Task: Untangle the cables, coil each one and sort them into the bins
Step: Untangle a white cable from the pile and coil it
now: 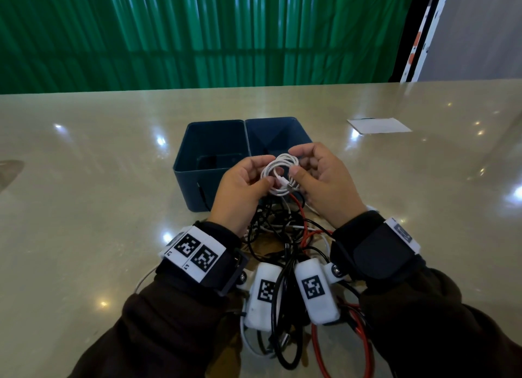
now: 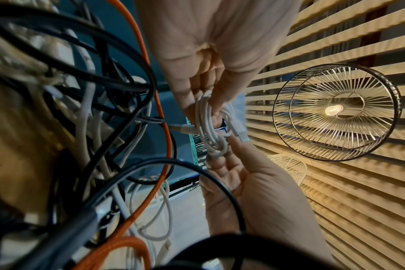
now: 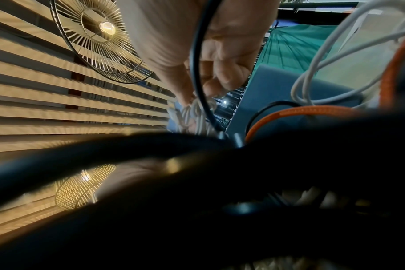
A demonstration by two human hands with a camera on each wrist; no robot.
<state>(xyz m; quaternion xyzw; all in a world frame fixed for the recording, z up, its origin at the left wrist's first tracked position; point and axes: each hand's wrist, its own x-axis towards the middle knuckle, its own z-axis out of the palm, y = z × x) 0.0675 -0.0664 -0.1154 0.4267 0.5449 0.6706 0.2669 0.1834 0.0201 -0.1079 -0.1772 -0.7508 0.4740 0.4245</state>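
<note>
Between raised palms: left hand (image 1: 240,188) and right hand (image 1: 324,180) pinch white cable (image 1: 281,174), coiled in tight loops.

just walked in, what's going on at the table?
A person is sorting cables. Both hands hold one coiled white cable above the table: the left hand pinches one side, the right hand the other, one plug end poking out of the coil. Two dark blue bins stand just behind. A tangle of black, white and orange cables lies below the wrists, not yet sorted.
</note>
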